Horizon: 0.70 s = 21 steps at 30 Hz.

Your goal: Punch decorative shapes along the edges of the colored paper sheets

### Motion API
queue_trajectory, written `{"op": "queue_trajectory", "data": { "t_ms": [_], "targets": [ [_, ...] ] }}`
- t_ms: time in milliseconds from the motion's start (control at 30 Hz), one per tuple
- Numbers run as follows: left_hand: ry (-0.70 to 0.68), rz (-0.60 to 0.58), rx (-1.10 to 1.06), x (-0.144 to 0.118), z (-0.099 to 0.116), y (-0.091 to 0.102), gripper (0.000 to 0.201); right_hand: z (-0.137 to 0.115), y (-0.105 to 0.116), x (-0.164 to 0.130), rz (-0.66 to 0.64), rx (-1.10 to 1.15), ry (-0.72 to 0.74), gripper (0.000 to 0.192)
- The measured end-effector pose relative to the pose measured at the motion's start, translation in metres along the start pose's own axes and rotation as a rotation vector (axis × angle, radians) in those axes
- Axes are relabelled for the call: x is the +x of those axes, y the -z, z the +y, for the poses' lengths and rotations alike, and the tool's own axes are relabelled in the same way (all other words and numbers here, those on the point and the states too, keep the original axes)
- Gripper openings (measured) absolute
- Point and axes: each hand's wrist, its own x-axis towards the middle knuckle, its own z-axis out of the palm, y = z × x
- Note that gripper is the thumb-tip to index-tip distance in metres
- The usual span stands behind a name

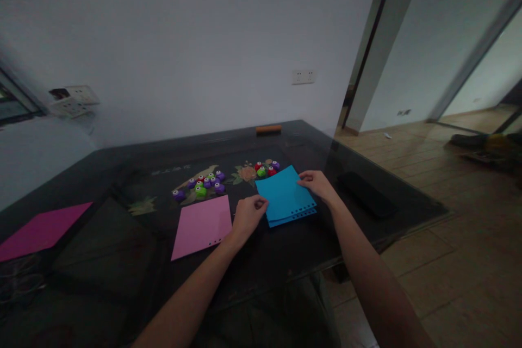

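Note:
Two blue sheets of paper (284, 193) with punched holes along the near edge lie one over the other, slightly offset, at the middle right of the dark table. My left hand (249, 213) pinches their left edge, fingers curled. On the opposite side, my right hand (315, 184) grips the right edge between thumb and fingers. A pink sheet of paper (204, 224), also punched along its near edge, rests flat just left of my left hand, partly behind my forearm. Whether both blue sheets are in my fingers cannot be made out.
Small purple, green and red pieces with eye-like tops lie in a left cluster (207, 181) and a right cluster (267, 168). A magenta sheet (44, 230) is at far left, a black case (366, 194) at right, a brown cylinder (268, 129) at the table's back edge.

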Motion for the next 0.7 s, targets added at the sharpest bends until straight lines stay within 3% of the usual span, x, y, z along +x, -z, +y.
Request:
{"op": "queue_trajectory", "data": {
  "t_ms": [500,700],
  "targets": [
    [-0.005,-0.072,0.101,-0.0026,-0.0002,-0.0056,0.016,0.0048,0.0034,0.0004,-0.050,0.004,-0.127,0.016],
    [-0.082,-0.101,0.247,-0.0051,-0.0003,-0.0057,0.019,0.0051,0.0009,-0.0007,-0.056,0.012,-0.133,0.014]
  ]
}}
